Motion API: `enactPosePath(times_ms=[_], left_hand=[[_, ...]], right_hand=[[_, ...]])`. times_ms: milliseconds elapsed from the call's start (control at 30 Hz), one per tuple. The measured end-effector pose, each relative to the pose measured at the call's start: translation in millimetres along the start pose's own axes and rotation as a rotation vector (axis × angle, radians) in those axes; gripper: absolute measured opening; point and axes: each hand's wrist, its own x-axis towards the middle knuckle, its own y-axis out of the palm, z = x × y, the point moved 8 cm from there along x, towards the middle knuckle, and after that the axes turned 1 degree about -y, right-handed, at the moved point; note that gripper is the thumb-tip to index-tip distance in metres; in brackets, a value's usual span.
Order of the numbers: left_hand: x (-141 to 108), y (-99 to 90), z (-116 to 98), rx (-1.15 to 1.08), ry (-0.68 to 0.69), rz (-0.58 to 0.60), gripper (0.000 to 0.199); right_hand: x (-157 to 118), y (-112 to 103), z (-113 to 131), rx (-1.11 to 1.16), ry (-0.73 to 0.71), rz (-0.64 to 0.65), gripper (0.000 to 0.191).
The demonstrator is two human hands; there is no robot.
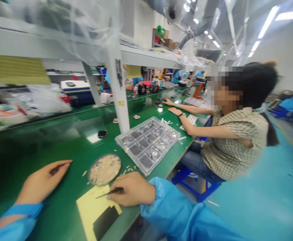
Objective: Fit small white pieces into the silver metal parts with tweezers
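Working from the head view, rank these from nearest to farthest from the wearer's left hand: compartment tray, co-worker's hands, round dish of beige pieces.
From the left hand:
1. Round dish of beige pieces: just right of the fingertips.
2. Compartment tray: farther right, beyond the dish.
3. Co-worker's hands: farthest along the bench, past the tray.

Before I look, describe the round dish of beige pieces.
On the glossy green worktop, find the yellow paper sheet. Just beyond it sits the dish; unlike the translucent rectangular plastic tray to its right, it is round and dark-rimmed.
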Motion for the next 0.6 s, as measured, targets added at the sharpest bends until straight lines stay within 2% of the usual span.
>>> enactPosePath(times_ms=[167, 300, 433, 600], left_hand=[[-4, 7.4, 6, -0.048, 0.078, 0.02, 0.04], [-10, 5.5, -5, -0.045, 0.153, -0.014, 0.037], [0, 5.3, -43, -0.071, 0.318, -0.087, 0.036], [50, 31.6, -96, -0.115, 0.42, -0.08, 0.035]], right_hand=[[-1, -14, 5, 0.139, 0.037, -0.084, 0.02], [-5, -29, 5, 0.278, 0.076, -0.215, 0.024], [-3, -31, 4, 0.288, 0.102, -0.223, 0.023], [0, -29, 8, 0.258, 0.079, -0.196, 0.021]])
